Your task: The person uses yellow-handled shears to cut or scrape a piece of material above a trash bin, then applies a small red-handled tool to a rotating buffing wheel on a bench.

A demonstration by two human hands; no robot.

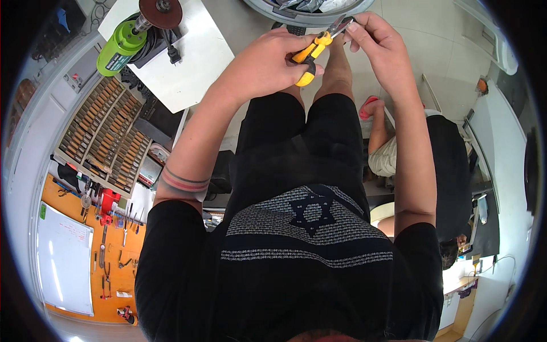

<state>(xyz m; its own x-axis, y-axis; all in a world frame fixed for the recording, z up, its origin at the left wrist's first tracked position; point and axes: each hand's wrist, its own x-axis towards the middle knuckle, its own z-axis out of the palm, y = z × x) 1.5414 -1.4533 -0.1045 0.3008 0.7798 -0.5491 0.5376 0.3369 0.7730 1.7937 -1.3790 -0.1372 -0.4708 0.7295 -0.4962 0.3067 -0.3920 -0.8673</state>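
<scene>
My left hand (276, 62) is closed around the handles of yellow-and-black pliers (307, 60), held tilted above my legs with their metal jaws pointing up and to the right. My right hand (373, 43) pinches a small thin metal piece (343, 27) at the tips of the jaws; whether this piece is separate from the pliers I cannot tell.
At upper left, a green power tool (118, 50) with cable lies on a white table (194, 80). A round tub (302, 17) holds bags. Left are a tool rack (102, 131) and orange pegboard (99, 262). A co-worker in black (450, 171) is at the right.
</scene>
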